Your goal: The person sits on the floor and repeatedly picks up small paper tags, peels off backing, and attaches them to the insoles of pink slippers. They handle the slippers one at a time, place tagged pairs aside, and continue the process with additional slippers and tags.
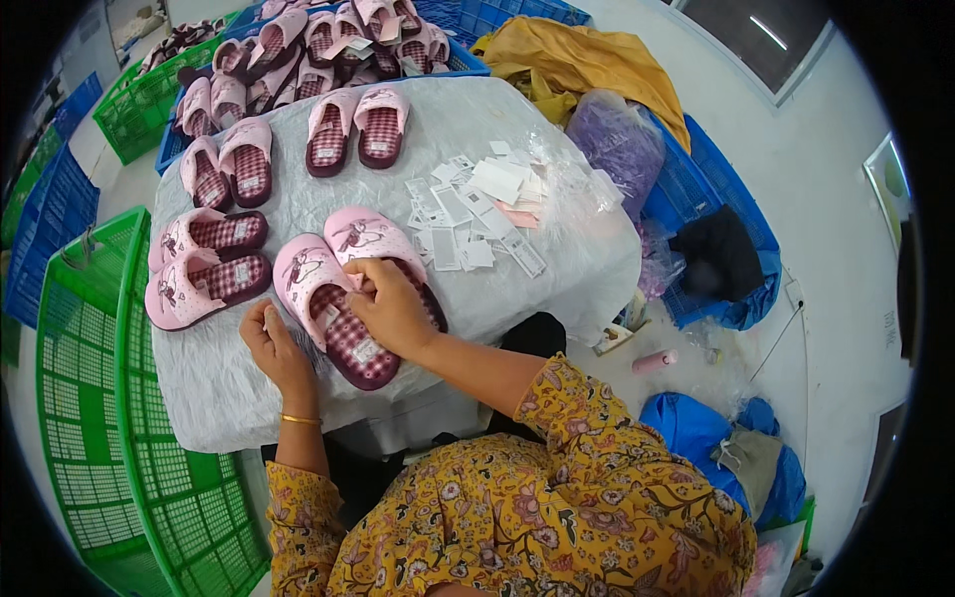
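- Right hand (pixel 393 308) grips the near slipper pair (pixel 343 289) on the table (pixel 557 269); left hand (pixel 274 348) touches its edge, grip unclear.
- Tags (pixel 477 214) lie right of the pair; three more pairs left and beyond.
- Right palm hides the slipper's middle.
- Blue crate (pixel 468 62) beyond holds slippers; green crates (pixel 90 398) stand left.

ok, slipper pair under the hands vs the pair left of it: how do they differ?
The near pair lies toes away from the person, under the right hand and beside the left hand. The left pair lies sideways, toes left, untouched. Both are pink with maroon checked insoles on the white-covered table.
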{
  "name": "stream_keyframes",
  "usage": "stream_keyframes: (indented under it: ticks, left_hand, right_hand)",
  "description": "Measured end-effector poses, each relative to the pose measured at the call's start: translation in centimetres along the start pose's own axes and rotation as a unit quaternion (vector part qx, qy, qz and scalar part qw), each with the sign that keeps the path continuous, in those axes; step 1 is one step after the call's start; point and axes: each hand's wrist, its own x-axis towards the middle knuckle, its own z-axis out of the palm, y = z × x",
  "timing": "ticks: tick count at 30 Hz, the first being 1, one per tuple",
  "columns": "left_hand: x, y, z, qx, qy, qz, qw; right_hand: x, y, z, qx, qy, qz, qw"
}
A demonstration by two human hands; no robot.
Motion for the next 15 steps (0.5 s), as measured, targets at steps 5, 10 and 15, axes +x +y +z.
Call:
stream_keyframes:
  ticks: [5,10,15]
  left_hand:
    - [0.2,0.3,0.1,0.009,-0.002,-0.009,1.0]
    - [0.1,0.6,0.1,0.014,-0.011,-0.024,1.0]
    - [0.2,0.6,0.0,0.06,-0.018,0.015,0.998]
  right_hand:
    - [0.0,0.6,-6.2,0.045,0.054,0.013,0.997]
    - [1.3,7.8,-16.0,-0.261,0.127,-0.021,0.957]
    - [1.8,10.1,-18.8,-0.384,0.0,0.114,0.916]
